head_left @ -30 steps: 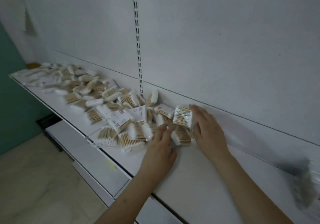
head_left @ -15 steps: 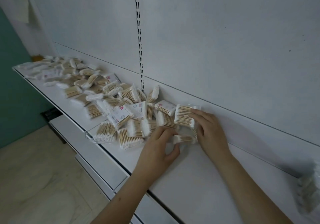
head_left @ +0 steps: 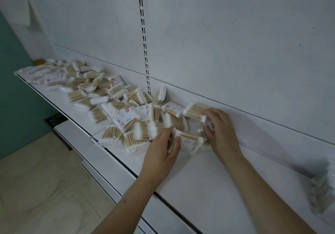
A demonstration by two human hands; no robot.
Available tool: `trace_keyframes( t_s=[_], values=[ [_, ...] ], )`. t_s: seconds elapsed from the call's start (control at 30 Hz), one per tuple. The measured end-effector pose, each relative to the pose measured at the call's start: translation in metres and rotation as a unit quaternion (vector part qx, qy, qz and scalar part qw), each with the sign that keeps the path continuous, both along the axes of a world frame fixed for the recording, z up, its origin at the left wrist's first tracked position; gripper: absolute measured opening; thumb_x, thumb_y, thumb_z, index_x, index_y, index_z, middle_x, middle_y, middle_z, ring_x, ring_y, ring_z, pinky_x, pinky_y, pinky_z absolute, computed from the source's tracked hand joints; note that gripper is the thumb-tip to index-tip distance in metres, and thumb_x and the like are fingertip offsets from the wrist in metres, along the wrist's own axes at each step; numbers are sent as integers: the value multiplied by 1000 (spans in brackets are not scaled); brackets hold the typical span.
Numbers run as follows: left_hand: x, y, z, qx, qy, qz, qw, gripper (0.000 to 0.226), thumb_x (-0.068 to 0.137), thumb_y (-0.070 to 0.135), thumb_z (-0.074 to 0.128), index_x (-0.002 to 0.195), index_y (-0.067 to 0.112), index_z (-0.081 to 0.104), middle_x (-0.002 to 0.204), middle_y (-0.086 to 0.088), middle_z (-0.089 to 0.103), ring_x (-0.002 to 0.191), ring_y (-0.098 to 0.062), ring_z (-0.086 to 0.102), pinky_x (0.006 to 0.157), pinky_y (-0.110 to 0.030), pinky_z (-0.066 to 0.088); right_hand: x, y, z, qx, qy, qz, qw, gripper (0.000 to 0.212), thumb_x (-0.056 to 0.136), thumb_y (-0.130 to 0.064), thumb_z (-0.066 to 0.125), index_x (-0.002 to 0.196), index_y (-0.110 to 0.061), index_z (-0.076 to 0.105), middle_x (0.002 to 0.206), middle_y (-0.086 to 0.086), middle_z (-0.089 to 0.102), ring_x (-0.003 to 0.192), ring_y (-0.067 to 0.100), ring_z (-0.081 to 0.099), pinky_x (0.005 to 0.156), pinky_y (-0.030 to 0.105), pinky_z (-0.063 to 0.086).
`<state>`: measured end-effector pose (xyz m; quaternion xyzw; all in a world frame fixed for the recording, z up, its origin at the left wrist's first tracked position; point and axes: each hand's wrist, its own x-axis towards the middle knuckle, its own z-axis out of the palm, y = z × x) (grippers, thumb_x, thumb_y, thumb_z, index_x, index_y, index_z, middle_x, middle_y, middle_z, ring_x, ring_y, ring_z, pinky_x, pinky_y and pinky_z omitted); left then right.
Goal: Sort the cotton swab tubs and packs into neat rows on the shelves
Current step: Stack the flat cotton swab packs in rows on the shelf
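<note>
A person's two hands work at the near end of a heap of cotton swab packs strewn along a white shelf. The left hand pinches one end of a pack lying flat on the shelf, thumb and fingers curled round its edge. The right hand curls over the pack's other end, its fingers also touching a second pack propped against the back panel. A blurred stack of packs sits well apart at the far right.
</note>
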<state>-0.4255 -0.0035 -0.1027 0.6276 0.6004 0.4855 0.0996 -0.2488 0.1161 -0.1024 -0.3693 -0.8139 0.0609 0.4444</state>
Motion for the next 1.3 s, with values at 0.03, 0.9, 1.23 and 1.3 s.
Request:
trace_keyframes(
  t_s=[0.03,0.9,1.23,1.3],
  values=[
    [0,0,0,0,5,7,1000,31,102,45,40,83,21,46,73,7,42,66,-14,44,57,-29,36,0,-3,3,-7,32,-2,999,33,92,-7,62,123,-13,59,119,-8,53,107,13,49,93,24,44],
    [140,6,60,-83,-31,-267,960,14,87,24,72,95,28,62,81,8,68,64,-5,62,55,-7,42,196,-199,80,-226,-43,-226,947,16,94,-35,63,106,-33,53,86,-24,55,82,-11,50,69,8,35],
    [241,4,44,-60,3,-417,907,35,81,20,80,105,38,63,100,18,63,85,0,63,70,-18,54,287,-231,79,-188,-40,-387,902,22,89,-25,72,109,-28,64,105,-18,60,90,2,56,79,13,43],
    [254,7,31,-34,19,-408,912,33,81,21,80,106,33,62,104,16,60,84,-4,62,75,-27,56,294,-224,69,-178,-53,-392,901,21,89,-23,72,108,-25,64,105,-14,61,91,5,57,80,19,45]
  ],
)
